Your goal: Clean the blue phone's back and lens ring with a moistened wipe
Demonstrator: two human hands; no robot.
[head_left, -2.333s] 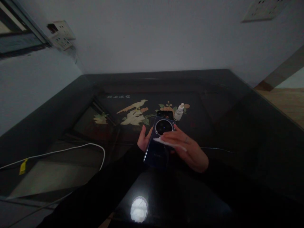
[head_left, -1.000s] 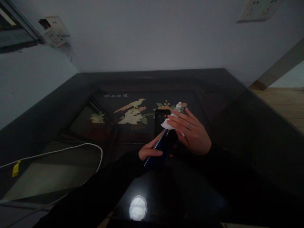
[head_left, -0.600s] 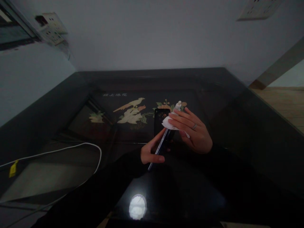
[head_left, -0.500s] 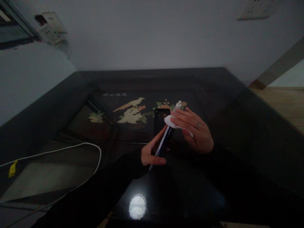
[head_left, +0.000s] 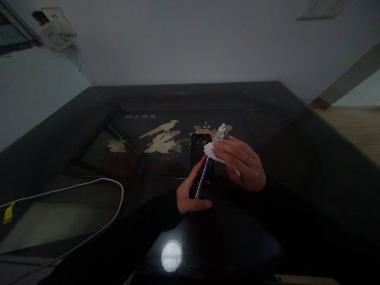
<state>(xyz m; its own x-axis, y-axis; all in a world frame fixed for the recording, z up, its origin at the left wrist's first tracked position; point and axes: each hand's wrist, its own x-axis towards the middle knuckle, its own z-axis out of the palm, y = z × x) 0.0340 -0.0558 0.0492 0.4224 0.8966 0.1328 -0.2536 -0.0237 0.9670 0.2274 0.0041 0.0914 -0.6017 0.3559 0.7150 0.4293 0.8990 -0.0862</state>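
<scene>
My left hand (head_left: 192,194) is closed round a phone (head_left: 203,179), which it holds tilted so that its thin bluish edge faces me. My right hand (head_left: 245,162) grips a folded white tissue (head_left: 214,152) and presses it against the phone's upper end. Just behind the phone lies a black phone-shaped thing (head_left: 198,147) with camera rings or openings at its top; whether it is a case or a second phone I cannot tell. A small clear bottle with a white tip (head_left: 220,131) stands beyond my right fingers, its lower part hidden by them.
The glossy dark table (head_left: 267,118) bears a bird-and-flower picture (head_left: 162,138). On the left runs a white cable (head_left: 89,182) with a yellow tag (head_left: 8,213). Wall sockets (head_left: 55,29) are at the upper left, and a round light reflection shines near the front.
The phone has turned slightly in my left hand, whose thumb reaches a little further right. My right hand keeps the tissue at the phone's upper end. The whole view has shifted slightly.
</scene>
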